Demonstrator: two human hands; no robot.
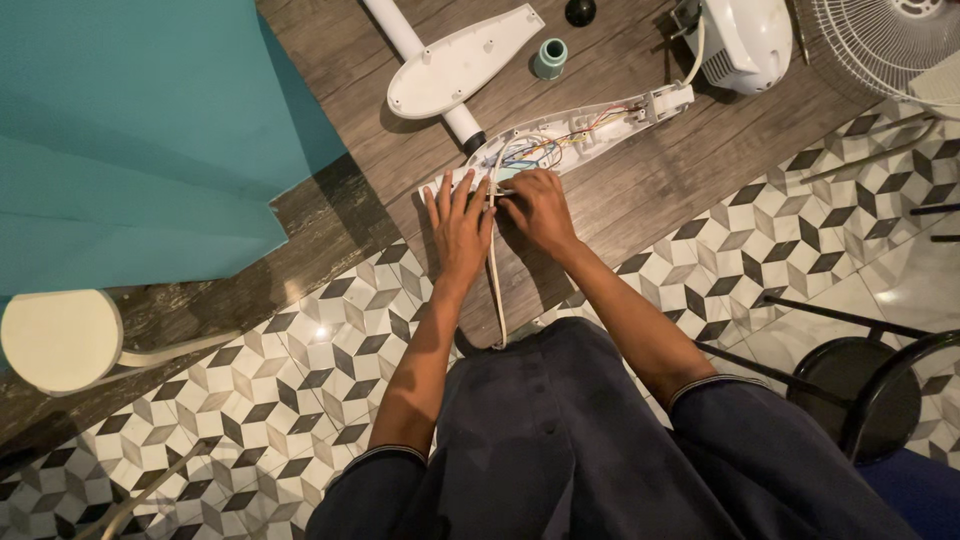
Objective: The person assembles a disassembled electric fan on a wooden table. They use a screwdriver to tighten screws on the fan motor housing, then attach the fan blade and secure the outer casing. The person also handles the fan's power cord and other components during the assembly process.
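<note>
At six o'clock, nearest the camera, the person's dark trousers (560, 450) are filling the bottom of the view, and both bare forearms are reaching away toward twelve. Beneath them the floor is lying in two kinds: a patterned tile floor (300, 390) of grey, black and white cubes, running from seven o'clock up to three, and beyond it a dark wood-plank floor (640, 190). A black stool (870, 390) is standing at four o'clock, and a pale round stool (60, 340) at eight.

Near the centre, the left hand (458, 228) is lying flat and released, fingers spread, pressing on the near end of the open fan casing (570, 135). The right hand (538, 208) is just beside it, fingers curled down onto the same end of the casing; whether that grip is pinching anything I cannot tell. A white cord (495, 280) is running between the two hands back toward the person's lap.

The casing is resting on the wood planks at about twelve o'clock from the hands, slanting toward one o'clock, with coloured wires (545, 148) showing inside it.

Farther off, a white cover (460, 65) is lying across a white pole (420, 60) at twelve o'clock, with a small teal cap (550, 58) just beside it. A white motor housing (745, 40) is sitting at one o'clock, and a wire fan guard (890, 40) at two. A teal sheet (140, 130) is covering the ten o'clock corner.
</note>
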